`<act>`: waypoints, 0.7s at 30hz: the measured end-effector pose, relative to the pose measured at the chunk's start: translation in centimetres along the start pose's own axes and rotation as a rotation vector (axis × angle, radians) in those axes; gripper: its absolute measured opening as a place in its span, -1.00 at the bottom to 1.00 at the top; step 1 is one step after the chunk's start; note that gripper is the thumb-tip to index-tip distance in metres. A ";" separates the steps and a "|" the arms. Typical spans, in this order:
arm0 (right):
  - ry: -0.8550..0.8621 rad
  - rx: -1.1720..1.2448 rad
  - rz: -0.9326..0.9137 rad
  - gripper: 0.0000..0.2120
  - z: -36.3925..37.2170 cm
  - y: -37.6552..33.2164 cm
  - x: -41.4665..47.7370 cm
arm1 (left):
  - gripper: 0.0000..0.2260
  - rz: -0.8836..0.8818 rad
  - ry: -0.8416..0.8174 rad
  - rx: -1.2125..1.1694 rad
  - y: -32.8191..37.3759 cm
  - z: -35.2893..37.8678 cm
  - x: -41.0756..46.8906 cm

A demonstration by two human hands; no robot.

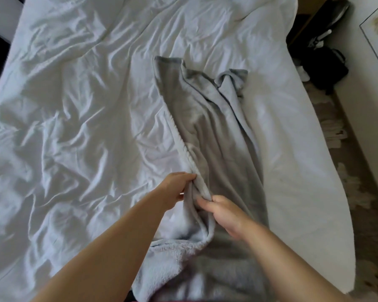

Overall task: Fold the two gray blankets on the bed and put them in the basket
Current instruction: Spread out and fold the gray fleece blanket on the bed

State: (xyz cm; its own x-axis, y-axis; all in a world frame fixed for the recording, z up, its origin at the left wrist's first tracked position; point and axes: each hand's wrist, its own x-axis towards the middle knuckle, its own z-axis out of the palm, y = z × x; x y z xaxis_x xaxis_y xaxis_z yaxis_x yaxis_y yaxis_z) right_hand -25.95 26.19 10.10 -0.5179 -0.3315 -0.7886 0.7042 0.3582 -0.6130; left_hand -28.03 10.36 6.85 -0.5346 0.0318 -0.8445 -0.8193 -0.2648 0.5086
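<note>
On the right half of the bed [74,127], white and heavily creased: gray blanket [205,118], bunched into a long narrow strip from the near edge toward the middle, far end ruffled and partly turned up. Close to the near edge, left hand [176,188] pinching the strip's pale hemmed fold, thumb on top, fingers curled under and mostly hidden by cloth. Just beside it, right hand [225,214] gripping the same fold, fingers curled into the fabric, tips partly buried, thumb against the hem. At the near edge itself, paler fleecy cloth [168,262], cut off by the bottom of the frame; underside of the same blanket or a second one, impossible to tell. Beyond the bed's right edge, patterned rug [347,192] and dark blurred objects [323,66], too indistinct to name.
</note>
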 end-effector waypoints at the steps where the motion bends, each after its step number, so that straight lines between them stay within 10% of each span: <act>1: -0.001 -0.009 -0.009 -0.68 -0.8 -0.1 0.1 | -0.90 0.008 0.013 -0.005 0.2 0.0 0.3; 8: 0.860 -0.397 0.103 -0.79 -11.7 3.4 5.8 | -0.80 0.063 0.200 0.001 -0.9 -2.1 2.3; 12: 0.811 -0.492 0.301 -0.66 -14.9 6.7 8.5 | -0.76 0.082 0.418 0.143 -2.6 -3.8 4.4; 21: 1.028 -0.267 0.020 -0.72 -17.4 6.8 5.2 | -0.46 0.077 0.466 0.199 -1.0 -2.4 4.8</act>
State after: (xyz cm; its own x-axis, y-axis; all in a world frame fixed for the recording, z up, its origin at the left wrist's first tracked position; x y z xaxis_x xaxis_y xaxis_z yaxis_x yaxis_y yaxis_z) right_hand -32.31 42.13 1.02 -0.7572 0.5287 -0.3837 0.6521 0.5769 -0.4919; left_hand -29.26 8.46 1.85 -0.4827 -0.4257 -0.7654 -0.8293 -0.0590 0.5557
